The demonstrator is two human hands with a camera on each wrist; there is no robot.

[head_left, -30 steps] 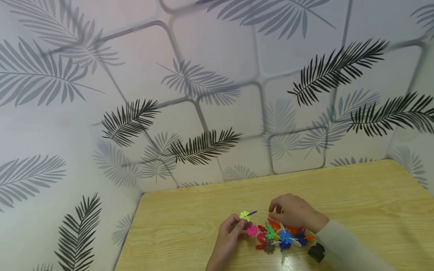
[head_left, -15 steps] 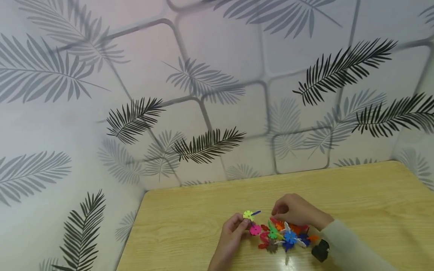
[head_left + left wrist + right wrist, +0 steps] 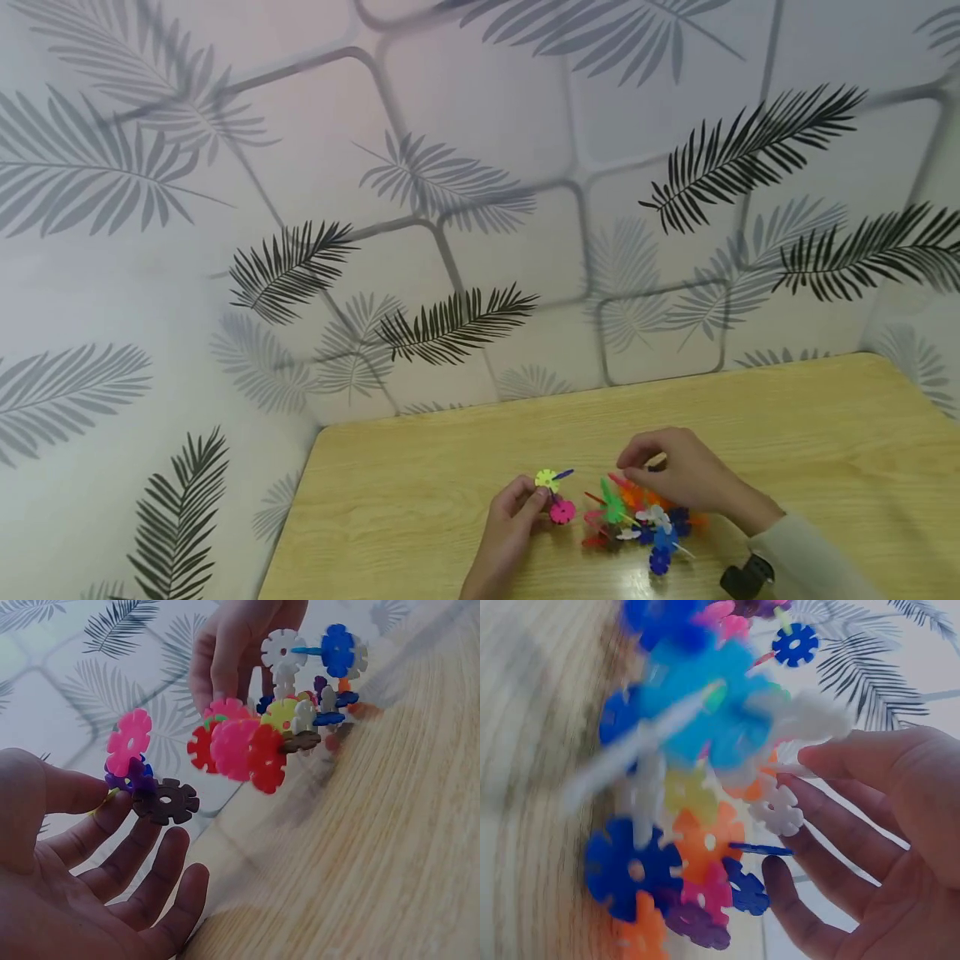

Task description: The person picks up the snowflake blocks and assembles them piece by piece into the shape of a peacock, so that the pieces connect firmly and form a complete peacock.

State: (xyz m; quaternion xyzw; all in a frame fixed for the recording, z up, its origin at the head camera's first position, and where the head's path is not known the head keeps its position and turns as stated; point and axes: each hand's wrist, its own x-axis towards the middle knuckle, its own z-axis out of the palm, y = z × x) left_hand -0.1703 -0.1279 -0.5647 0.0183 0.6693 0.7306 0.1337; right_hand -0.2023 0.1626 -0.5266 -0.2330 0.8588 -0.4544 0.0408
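In the head view, my left hand [image 3: 510, 523] pinches a small cluster of joined plastic snowflake discs between thumb and fingers. It includes a yellow disc [image 3: 547, 480], a pink disc [image 3: 562, 511], a brown disc [image 3: 176, 801] and a purple one. Just to its right, a larger cluster of snowflake discs [image 3: 613, 507] in red, green, orange, white and blue sits on the table. My right hand [image 3: 690, 471] is at the far side of this cluster. The right wrist view shows its thumb and index finger pinching a white piece, partly hidden, beside a white disc [image 3: 778, 810].
The wood-grain table [image 3: 420, 500] reaches back to a wall [image 3: 510, 250] with a leaf pattern. A black device [image 3: 746, 577] is strapped at my right wrist, near the pale sleeve [image 3: 806, 554].
The larger cluster has turned, its blue discs now lower and nearer the front. My right hand has shifted right. The left hand keeps its hold with little movement.
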